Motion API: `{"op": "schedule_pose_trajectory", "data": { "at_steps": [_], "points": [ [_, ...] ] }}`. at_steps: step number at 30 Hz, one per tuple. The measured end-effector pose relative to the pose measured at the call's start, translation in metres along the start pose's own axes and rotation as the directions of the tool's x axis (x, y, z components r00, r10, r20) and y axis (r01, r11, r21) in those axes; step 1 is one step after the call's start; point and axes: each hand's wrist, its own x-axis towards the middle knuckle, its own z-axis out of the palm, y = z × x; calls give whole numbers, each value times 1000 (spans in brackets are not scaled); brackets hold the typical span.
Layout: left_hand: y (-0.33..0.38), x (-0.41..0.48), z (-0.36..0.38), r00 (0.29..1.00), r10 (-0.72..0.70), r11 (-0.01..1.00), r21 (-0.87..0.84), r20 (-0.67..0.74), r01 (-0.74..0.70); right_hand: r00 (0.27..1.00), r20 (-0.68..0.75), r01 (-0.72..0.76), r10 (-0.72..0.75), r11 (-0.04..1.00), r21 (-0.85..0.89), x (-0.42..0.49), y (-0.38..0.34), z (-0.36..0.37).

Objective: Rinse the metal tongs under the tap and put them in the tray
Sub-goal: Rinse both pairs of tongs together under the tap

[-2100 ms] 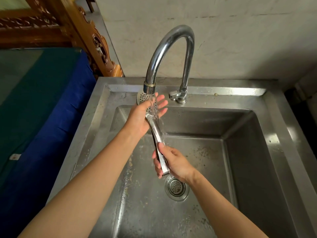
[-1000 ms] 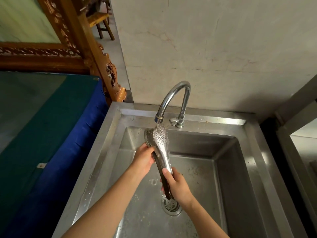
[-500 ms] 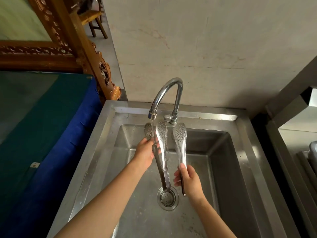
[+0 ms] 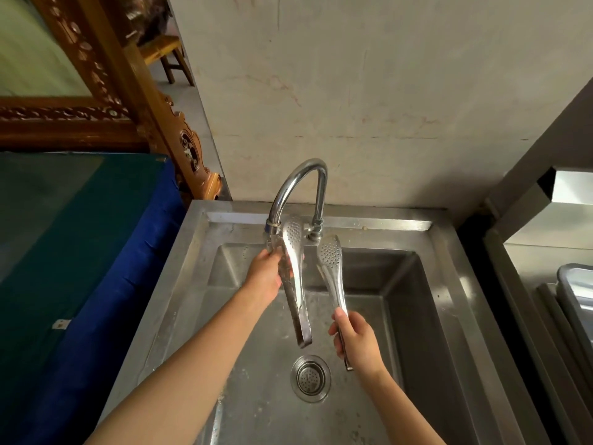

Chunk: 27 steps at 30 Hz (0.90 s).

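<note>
Fingers (image 4: 272,256) of your left hand (image 4: 263,279) are curled round the metal tongs (image 4: 296,284) just below the perforated heads. You're gripping them w/ heads up at the tap (image 4: 300,178) spout & the joined end hanging down over the basin. One head sits right in front of the spout; the other is partly hidden behind it. Can't tell for sure whether water's running.

Your right hand (image 4: 356,343) has its fingers (image 4: 336,322) wrapped round the lower handle of a second pair of tongs (image 4: 332,271). Its arms look pressed together, head up & tilted a bit left, just right of the tap base. The handle tip pokes out below your palm. The 2 pairs are near each other but not touching.

Both are held above the steel sink (image 4: 449,284), w/ the drain strainer (image 4: 310,377) lower down, between your forearms. The metal tray (image 4: 574,290) is at the far right edge of view, by the steel counter (image 4: 529,258) & well apart from both pairs; only part of its rim shows.

Left of the sink there's a blue-sided, green-topped mattress (image 4: 96,268), w/ a carved wooden frame (image 4: 134,101) behind it.
</note>
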Motion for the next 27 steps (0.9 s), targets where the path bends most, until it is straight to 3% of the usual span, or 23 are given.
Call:
{"op": "schedule_pose_trajectory", "data": {
  "at_steps": [9,16,27],
  "points": [
    [-18,6,-27,972,-230,951,-221,-43,216,995,95,23,-15,996,-84,5,-5,7],
    [-38,1,-53,959,-259,912,-357,-114,204,988,143,99,-58,950,-296,13,-14,34],
    [-19,1,-61,964,-234,886,-436,-125,158,983,183,71,-2,926,-371,30,-50,55]
  ]
}}
